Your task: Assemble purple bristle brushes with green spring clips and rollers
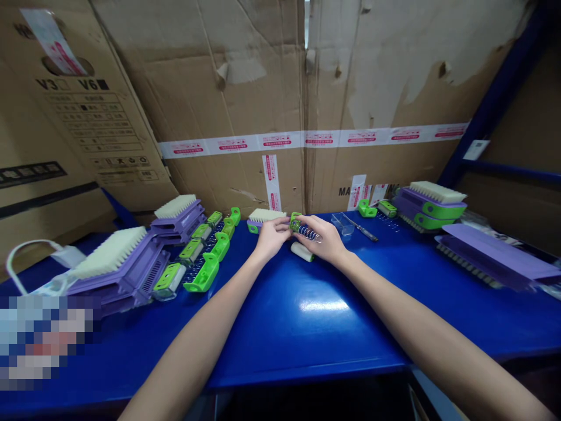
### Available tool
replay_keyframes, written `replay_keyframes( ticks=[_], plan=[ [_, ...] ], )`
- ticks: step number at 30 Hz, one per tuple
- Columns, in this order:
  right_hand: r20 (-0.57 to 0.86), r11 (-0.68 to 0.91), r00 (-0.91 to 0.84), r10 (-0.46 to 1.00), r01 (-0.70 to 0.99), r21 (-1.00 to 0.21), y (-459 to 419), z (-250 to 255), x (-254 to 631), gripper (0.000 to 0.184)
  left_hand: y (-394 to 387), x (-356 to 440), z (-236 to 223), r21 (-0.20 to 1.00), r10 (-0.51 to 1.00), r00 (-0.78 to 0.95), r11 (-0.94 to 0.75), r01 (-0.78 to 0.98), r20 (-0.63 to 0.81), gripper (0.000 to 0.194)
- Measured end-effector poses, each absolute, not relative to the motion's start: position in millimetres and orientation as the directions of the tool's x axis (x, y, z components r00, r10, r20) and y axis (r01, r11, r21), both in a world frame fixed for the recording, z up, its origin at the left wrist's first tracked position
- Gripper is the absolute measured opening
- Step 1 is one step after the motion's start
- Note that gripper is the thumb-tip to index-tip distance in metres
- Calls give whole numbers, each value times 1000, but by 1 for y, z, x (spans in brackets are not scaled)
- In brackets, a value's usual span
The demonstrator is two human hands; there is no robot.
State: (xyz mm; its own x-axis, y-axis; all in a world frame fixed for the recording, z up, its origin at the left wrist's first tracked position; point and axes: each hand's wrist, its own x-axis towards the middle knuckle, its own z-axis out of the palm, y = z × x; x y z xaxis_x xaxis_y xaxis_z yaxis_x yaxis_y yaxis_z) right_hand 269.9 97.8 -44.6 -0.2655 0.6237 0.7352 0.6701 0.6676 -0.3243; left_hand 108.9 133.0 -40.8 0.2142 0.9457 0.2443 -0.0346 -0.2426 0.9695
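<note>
My left hand (272, 237) and my right hand (325, 238) meet over the middle of the blue table. Between the fingertips sits a small green plastic part (295, 221), its lower portion partly hidden by fingers. My left hand's fingers are closed on its left side. A silvery coil spring (311, 235) extends from the part beneath my right hand, whose fingers are closed around it. Just below the hands lies a white roller-like piece with a green end (301, 252). Behind my left hand stands a purple block with pale bristles (258, 217).
On the left are stacked purple brush bodies (140, 275), green-and-white pieces (169, 278) and a row of green brackets (204, 273). A clear box (342, 224) and a screwdriver-like tool (363, 228) lie right of my hands. More brushes (429, 204) sit far right. Cardboard (236, 105) walls the back.
</note>
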Motion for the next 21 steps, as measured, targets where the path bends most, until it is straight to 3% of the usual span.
replay_keyframes(
  ticks=[4,8,14,21],
  plan=[
    [728,654,-297,618,708,-266,94,-40,268,28,132,110,-40,969,944,219,-245,-32,246,33],
    [740,661,-272,616,689,-297,95,-42,268,24,130,111,-40,976,952,215,-213,-47,218,32],
    [758,626,-50,650,600,-498,106,-49,263,21,128,112,-41,982,961,206,-170,-84,184,27],
    [571,484,151,807,384,-786,105,-41,262,24,128,114,-37,986,969,185,-155,-66,164,27]
  ],
)
